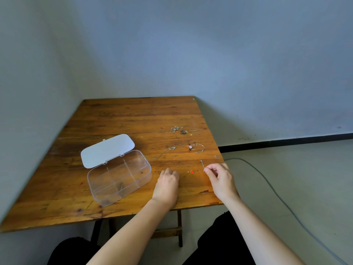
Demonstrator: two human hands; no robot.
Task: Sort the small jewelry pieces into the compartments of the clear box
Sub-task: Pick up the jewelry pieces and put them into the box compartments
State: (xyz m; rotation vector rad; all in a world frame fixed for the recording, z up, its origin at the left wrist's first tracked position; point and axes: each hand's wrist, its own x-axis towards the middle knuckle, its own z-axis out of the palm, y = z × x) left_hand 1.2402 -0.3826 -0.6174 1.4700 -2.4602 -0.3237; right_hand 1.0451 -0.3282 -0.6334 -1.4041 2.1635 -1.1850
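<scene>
Your right hand [219,176] pinches the end of a thin silver chain [202,164] between thumb and forefinger. Your left hand [168,182] rests curled on the wooden table [133,115], fingers together beside a red charm [191,171]. The clear box [119,176] sits open at left, 1 dark piece inside.

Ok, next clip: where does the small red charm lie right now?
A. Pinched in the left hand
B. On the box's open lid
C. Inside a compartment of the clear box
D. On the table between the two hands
D: the red charm lies on the bare wooden table, between the left hand and the right hand, well to the right of the clear box.
</scene>
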